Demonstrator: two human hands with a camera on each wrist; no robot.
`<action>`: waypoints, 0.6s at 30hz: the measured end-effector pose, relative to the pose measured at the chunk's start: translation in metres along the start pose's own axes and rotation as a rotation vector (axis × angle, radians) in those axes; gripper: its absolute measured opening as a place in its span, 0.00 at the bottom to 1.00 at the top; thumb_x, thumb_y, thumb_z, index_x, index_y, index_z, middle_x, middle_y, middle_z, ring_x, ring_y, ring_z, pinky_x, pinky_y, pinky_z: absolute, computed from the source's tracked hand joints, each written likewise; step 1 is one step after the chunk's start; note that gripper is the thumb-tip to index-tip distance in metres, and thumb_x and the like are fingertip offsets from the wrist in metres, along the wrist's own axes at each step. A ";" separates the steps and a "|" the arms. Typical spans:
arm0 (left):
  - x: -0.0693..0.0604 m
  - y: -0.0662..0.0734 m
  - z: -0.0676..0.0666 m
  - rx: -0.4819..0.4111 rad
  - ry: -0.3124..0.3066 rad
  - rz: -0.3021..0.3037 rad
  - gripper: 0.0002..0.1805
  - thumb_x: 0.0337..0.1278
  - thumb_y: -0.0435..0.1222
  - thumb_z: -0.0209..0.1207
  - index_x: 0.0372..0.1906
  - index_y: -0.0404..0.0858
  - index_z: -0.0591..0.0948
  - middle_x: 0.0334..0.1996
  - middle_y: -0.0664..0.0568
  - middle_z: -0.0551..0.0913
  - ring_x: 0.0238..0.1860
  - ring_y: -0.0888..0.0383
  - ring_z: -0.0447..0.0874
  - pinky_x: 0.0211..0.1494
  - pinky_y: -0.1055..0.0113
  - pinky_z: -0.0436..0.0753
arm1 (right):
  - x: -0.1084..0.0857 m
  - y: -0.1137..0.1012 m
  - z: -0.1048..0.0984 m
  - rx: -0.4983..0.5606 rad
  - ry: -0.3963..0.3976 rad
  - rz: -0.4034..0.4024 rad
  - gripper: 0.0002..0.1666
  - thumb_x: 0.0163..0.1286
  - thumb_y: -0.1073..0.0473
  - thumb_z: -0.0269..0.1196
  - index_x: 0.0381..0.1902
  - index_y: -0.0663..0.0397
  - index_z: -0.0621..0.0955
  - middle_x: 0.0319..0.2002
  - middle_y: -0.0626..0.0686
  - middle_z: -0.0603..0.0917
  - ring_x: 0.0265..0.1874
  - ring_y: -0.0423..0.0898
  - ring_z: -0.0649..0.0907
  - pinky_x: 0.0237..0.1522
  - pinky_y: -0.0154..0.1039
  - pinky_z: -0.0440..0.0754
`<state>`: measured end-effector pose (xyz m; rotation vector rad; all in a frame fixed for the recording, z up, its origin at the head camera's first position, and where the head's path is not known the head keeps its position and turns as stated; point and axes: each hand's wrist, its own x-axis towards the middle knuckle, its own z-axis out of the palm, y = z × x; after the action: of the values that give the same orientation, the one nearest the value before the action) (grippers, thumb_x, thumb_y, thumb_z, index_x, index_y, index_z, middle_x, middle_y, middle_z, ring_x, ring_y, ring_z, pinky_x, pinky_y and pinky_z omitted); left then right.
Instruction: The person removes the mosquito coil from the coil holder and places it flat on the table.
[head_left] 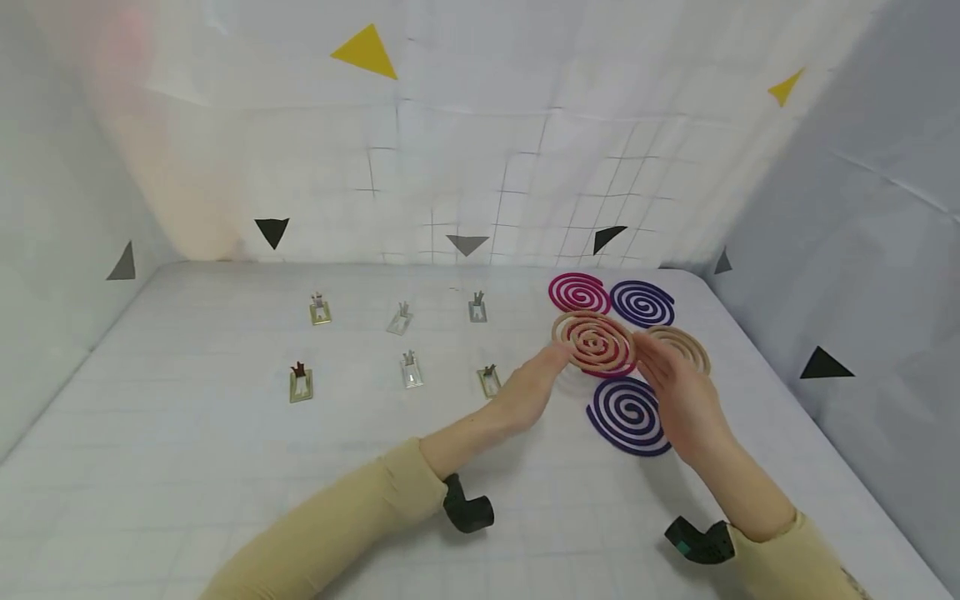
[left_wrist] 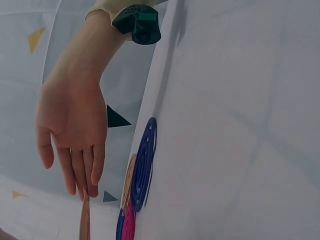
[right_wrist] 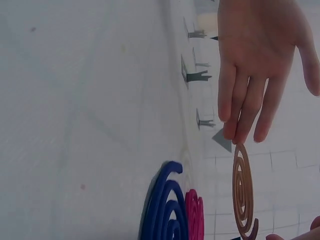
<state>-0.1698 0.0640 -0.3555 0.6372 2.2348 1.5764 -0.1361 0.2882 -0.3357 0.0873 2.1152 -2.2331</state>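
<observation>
A tan mosquito coil (head_left: 592, 342) is held level above the table between my two hands. At its left edge my left hand (head_left: 528, 390) touches it with fingertips. My right hand (head_left: 686, 408) touches the opposite edge. The left wrist view shows the right hand (left_wrist: 75, 115) with straight fingers at the coil's thin edge (left_wrist: 85, 220). In the right wrist view the left hand (right_wrist: 257, 60) also has straight fingers, with the coil (right_wrist: 242, 192) at their tips. Beneath it lies a red coil (head_left: 611, 372), partly hidden.
Around it lie a pink coil (head_left: 579, 292), a blue coil (head_left: 642, 302), another tan coil (head_left: 696, 346) and a nearer blue coil (head_left: 630, 414). Several small metal coil stands, such as a gold one (head_left: 302, 385) and a silver one (head_left: 411, 372), stand to the left.
</observation>
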 end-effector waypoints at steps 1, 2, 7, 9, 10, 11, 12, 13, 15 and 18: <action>0.002 0.001 0.005 0.014 -0.011 0.004 0.35 0.78 0.57 0.26 0.78 0.45 0.59 0.79 0.51 0.55 0.80 0.54 0.48 0.82 0.60 0.49 | -0.002 0.002 -0.006 0.017 0.004 -0.014 0.35 0.83 0.42 0.40 0.78 0.55 0.56 0.78 0.50 0.58 0.79 0.46 0.53 0.80 0.37 0.46; 0.004 0.003 0.010 0.033 -0.022 0.012 0.35 0.79 0.56 0.26 0.78 0.44 0.59 0.79 0.50 0.55 0.80 0.54 0.48 0.82 0.61 0.49 | -0.004 0.005 -0.012 0.034 0.007 -0.025 0.32 0.83 0.43 0.41 0.76 0.52 0.60 0.76 0.47 0.62 0.78 0.44 0.55 0.80 0.36 0.47; 0.012 0.013 0.033 0.076 -0.070 0.022 0.34 0.79 0.54 0.27 0.78 0.42 0.59 0.79 0.51 0.57 0.80 0.55 0.49 0.81 0.64 0.50 | -0.014 0.018 -0.041 0.093 0.025 -0.037 0.22 0.83 0.45 0.43 0.68 0.41 0.71 0.69 0.42 0.68 0.75 0.38 0.60 0.78 0.32 0.49; 0.015 0.017 0.041 0.054 -0.082 0.016 0.33 0.79 0.54 0.28 0.78 0.43 0.59 0.79 0.52 0.57 0.79 0.57 0.50 0.81 0.64 0.51 | -0.017 0.022 -0.050 0.083 0.037 -0.024 0.23 0.83 0.45 0.41 0.68 0.41 0.69 0.71 0.44 0.65 0.77 0.40 0.56 0.78 0.31 0.48; 0.016 0.018 0.045 0.045 -0.085 0.012 0.33 0.79 0.55 0.28 0.78 0.44 0.59 0.78 0.54 0.58 0.79 0.58 0.51 0.81 0.64 0.52 | -0.018 0.023 -0.054 0.074 0.042 -0.023 0.24 0.83 0.44 0.40 0.70 0.43 0.68 0.72 0.45 0.63 0.78 0.41 0.55 0.78 0.31 0.48; 0.017 0.019 0.048 0.041 -0.091 0.013 0.33 0.79 0.55 0.28 0.78 0.45 0.59 0.78 0.54 0.58 0.79 0.58 0.51 0.81 0.64 0.52 | -0.019 0.025 -0.058 0.068 0.048 -0.022 0.25 0.83 0.44 0.40 0.70 0.44 0.67 0.73 0.46 0.62 0.78 0.41 0.54 0.78 0.31 0.48; 0.018 0.021 0.052 0.031 -0.090 0.005 0.33 0.79 0.56 0.28 0.78 0.46 0.60 0.78 0.55 0.59 0.79 0.59 0.52 0.81 0.63 0.54 | -0.020 0.027 -0.062 0.070 0.047 -0.025 0.25 0.83 0.44 0.39 0.71 0.44 0.66 0.73 0.46 0.62 0.78 0.40 0.55 0.78 0.30 0.48; 0.019 0.022 0.055 0.024 -0.092 -0.003 0.34 0.78 0.57 0.28 0.78 0.47 0.60 0.78 0.56 0.59 0.79 0.59 0.52 0.81 0.63 0.55 | -0.022 0.028 -0.066 0.068 0.045 -0.031 0.26 0.83 0.44 0.39 0.71 0.45 0.66 0.73 0.46 0.63 0.76 0.38 0.58 0.78 0.30 0.48; 0.020 0.025 0.063 0.011 -0.091 -0.018 0.35 0.77 0.59 0.28 0.78 0.47 0.60 0.77 0.57 0.60 0.78 0.59 0.55 0.80 0.62 0.57 | -0.025 0.032 -0.075 0.086 0.040 -0.044 0.25 0.84 0.46 0.40 0.70 0.46 0.67 0.69 0.43 0.67 0.71 0.31 0.65 0.78 0.29 0.49; 0.021 0.031 0.077 -0.001 -0.092 -0.042 0.36 0.76 0.61 0.28 0.77 0.48 0.62 0.76 0.59 0.63 0.77 0.59 0.58 0.78 0.60 0.62 | -0.030 0.036 -0.090 0.132 0.029 -0.071 0.22 0.84 0.48 0.41 0.67 0.45 0.71 0.63 0.38 0.73 0.61 0.26 0.74 0.76 0.26 0.52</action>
<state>-0.1434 0.1451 -0.3521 0.6452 2.1660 1.4968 -0.1030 0.3760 -0.3737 0.0517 2.0134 -2.4256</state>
